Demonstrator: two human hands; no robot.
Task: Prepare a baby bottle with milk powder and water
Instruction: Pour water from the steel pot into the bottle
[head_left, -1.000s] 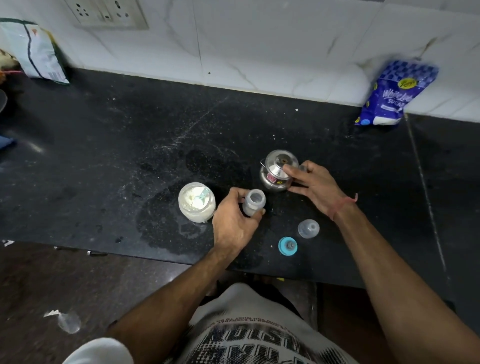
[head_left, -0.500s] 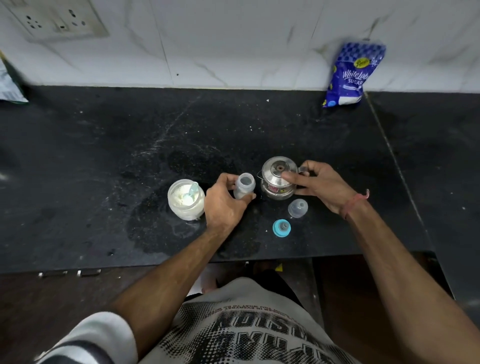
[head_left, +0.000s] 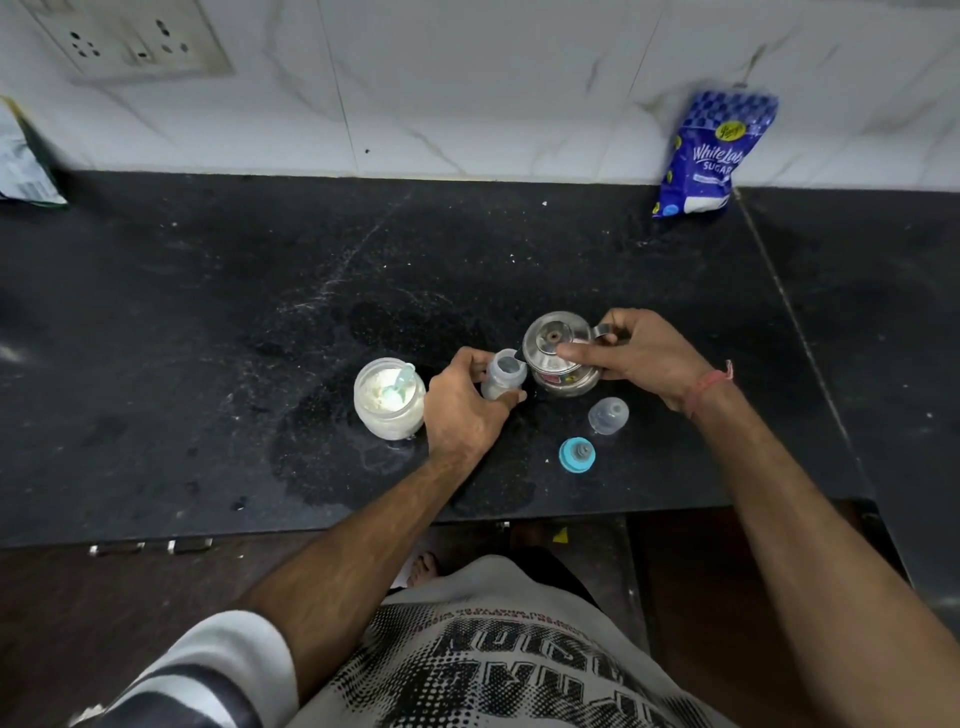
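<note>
A small clear baby bottle with no cap stands on the black counter, and my left hand grips it round the body. Right beside it is a small steel kettle; its spout touches the bottle's mouth. My right hand holds the kettle's handle, with the thumb pressing on the lid. An open glass jar of milk powder with a pale blue scoop in it stands left of my left hand. The clear bottle cap and the blue teat ring lie in front of the kettle.
A blue sugar bag leans on the tiled wall at the back right. A packet sits at the far left edge, below a wall socket. The counter's front edge runs just beyond my torso, and a wet patch spreads around the jar.
The kettle has come left against the bottle, so its spout now meets the bottle's mouth. My left hand keeps its hold on the bottle. The camera view shifted slightly.
</note>
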